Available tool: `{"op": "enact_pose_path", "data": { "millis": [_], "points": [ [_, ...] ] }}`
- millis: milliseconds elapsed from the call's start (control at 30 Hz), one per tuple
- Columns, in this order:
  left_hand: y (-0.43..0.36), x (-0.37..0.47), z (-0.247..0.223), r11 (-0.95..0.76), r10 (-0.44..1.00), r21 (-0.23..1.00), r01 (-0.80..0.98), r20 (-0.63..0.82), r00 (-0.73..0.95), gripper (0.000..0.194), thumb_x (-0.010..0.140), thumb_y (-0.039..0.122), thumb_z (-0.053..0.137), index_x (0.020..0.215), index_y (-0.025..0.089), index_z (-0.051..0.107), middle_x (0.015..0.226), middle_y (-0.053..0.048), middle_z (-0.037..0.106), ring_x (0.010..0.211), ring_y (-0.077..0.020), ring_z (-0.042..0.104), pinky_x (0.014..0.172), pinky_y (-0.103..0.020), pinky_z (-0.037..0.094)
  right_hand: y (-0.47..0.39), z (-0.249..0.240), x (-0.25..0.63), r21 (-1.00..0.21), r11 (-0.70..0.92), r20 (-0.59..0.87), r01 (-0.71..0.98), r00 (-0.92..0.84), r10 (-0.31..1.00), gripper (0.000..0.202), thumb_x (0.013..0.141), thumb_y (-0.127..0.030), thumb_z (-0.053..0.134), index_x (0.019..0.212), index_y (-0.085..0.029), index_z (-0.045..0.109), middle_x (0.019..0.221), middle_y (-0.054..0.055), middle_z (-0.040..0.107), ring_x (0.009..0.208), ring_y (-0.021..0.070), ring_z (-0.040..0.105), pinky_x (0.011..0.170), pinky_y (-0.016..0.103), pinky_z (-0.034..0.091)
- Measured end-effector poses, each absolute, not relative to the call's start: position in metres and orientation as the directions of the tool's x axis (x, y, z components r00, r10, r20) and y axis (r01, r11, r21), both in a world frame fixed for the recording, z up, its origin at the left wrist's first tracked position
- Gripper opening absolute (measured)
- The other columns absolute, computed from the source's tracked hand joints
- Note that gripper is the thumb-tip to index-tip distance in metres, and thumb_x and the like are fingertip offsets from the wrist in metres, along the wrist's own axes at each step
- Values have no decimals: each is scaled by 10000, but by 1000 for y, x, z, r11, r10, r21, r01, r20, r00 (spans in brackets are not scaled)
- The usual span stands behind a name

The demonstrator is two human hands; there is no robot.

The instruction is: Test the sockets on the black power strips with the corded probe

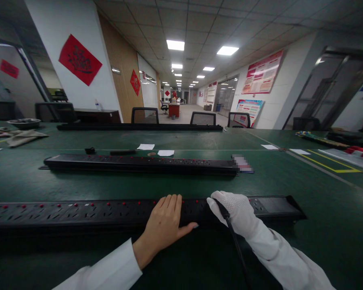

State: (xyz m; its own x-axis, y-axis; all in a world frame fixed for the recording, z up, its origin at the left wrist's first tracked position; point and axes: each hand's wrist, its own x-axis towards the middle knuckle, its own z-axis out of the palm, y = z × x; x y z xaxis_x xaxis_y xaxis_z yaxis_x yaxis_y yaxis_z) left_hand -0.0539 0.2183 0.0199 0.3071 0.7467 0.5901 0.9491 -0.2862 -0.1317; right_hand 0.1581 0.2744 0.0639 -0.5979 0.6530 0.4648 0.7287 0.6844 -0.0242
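A long black power strip (87, 211) with a row of red dots and slotted sockets lies across the near part of the green table. My left hand (165, 225), bare, rests flat on top of it, fingers together and thumb stretched to the right. Just right of that, my right hand (234, 211) wears a white dotted glove and is closed around a black plug (222, 209) against the strip's top. From the plug a thick black cable (236, 245) hangs toward me. The plug's front end is hidden by the fingers, so I cannot tell whether it sits in a socket.
Behind lies a second black power strip (145, 162), with a label card (243, 164) at its right end. Farther back is a long black bar (139, 127). White paper slips (165, 153), a bowl (24, 123) and cloth gloves (26, 137) are on the table (193, 185).
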Motion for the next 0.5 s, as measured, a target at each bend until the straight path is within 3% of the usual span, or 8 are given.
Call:
{"op": "enact_pose_path", "data": {
  "millis": [133, 200, 267, 333, 400, 500],
  "points": [
    [217, -54, 22, -295, 747, -124, 947, 588, 309, 700, 773, 637, 338, 1098, 48, 532, 963, -183, 600, 935, -298, 545, 769, -417, 443, 271, 72, 160, -148, 707, 523, 691, -552, 649, 271, 846, -362, 392, 780, -190, 592, 661, 15, 593, 615, 109, 560, 605, 212, 367],
    [217, -53, 23, -290, 748, -128, 948, 588, 308, 700, 775, 633, 341, 1108, 46, 526, 974, -184, 599, 935, -299, 545, 774, -419, 441, 270, 82, 166, -339, 690, 589, 640, -428, 686, 273, 850, -359, 387, 789, -189, 592, 659, 9, 595, 600, 106, 566, 595, 209, 389],
    [216, -53, 23, -280, 755, -134, 951, 581, 304, 709, 772, 633, 348, 1119, 39, 519, 991, -188, 594, 939, -299, 544, 787, -421, 436, 269, 92, 174, -564, 621, 640, 544, -188, 745, 300, 863, -370, 355, 796, -186, 582, 601, -6, 568, 522, 96, 545, 526, 202, 394],
    [216, -53, 23, -272, 761, -137, 953, 575, 300, 720, 766, 639, 351, 1122, 35, 517, 1005, -191, 589, 945, -300, 540, 798, -424, 433, 268, 99, 179, -689, 578, 635, 437, -19, 772, 329, 863, -400, 338, 774, -187, 573, 586, -11, 554, 473, 96, 523, 448, 202, 373],
    [216, -53, 22, -273, 764, -136, 953, 572, 300, 721, 762, 642, 356, 1122, 39, 517, 1014, -191, 586, 950, -299, 538, 802, -424, 432, 267, 100, 179, -714, 571, 612, 405, -37, 790, 318, 853, -408, 356, 771, -189, 572, 587, -14, 548, 460, 94, 506, 433, 203, 367],
    [217, -53, 21, -276, 761, -131, 952, 576, 300, 711, 762, 632, 369, 1123, 38, 513, 1007, -192, 587, 951, -298, 537, 799, -424, 433, 265, 92, 166, -651, 610, 546, 452, -280, 789, 287, 856, -381, 362, 806, -192, 572, 652, -6, 584, 538, 97, 535, 509, 197, 406]
  ]
}}
